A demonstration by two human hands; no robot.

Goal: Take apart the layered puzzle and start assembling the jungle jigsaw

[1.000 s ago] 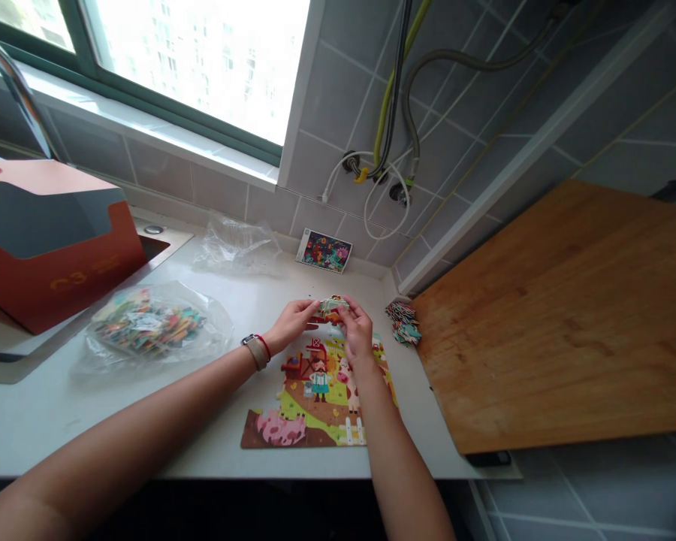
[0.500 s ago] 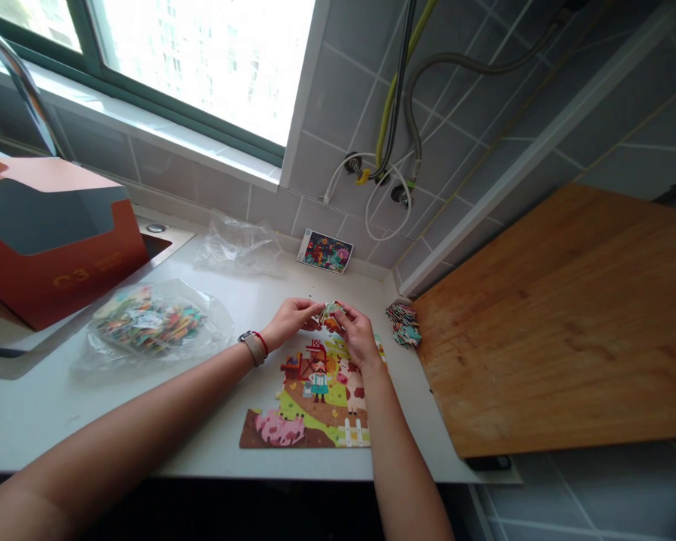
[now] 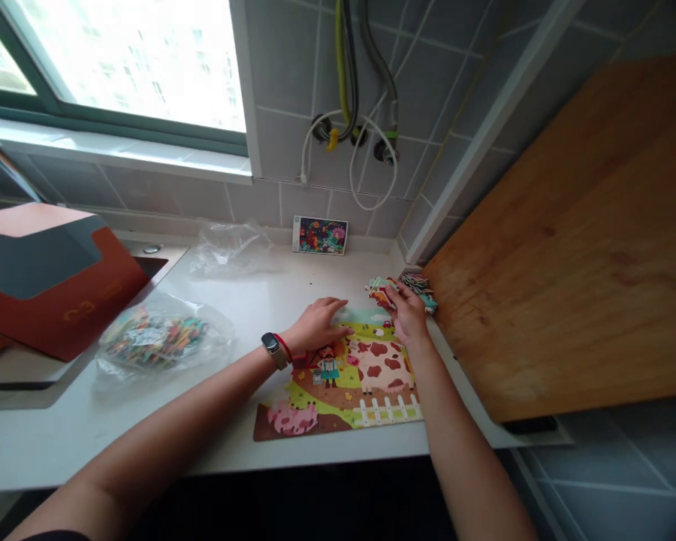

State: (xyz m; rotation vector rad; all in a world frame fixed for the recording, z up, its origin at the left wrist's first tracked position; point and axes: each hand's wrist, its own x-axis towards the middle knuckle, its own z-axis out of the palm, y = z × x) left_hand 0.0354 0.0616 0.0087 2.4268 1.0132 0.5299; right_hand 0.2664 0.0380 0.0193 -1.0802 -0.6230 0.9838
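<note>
A partly built farm jigsaw puzzle [image 3: 366,383] with a pink pig, a spotted cow and a white fence lies on the white counter [image 3: 259,300]. My left hand [image 3: 320,323] rests flat on the puzzle's top left part, fingers stretched out. My right hand [image 3: 406,312] is at the puzzle's top right corner, fingers pinched on a small cluster of joined puzzle pieces [image 3: 380,291]. A little pile of loose pieces [image 3: 420,285] lies just beyond that hand, against the wooden board.
A large wooden board [image 3: 568,248] stands on the right. A clear bag of puzzle pieces [image 3: 158,334] and an orange box [image 3: 50,282] are at left. An empty plastic bag [image 3: 230,248] and a small picture card [image 3: 320,235] sit by the tiled wall.
Both hands held the piece cluster together above the puzzle; now my left hand lies flat on the puzzle and my right hand has carried the cluster right. The view has swung right.
</note>
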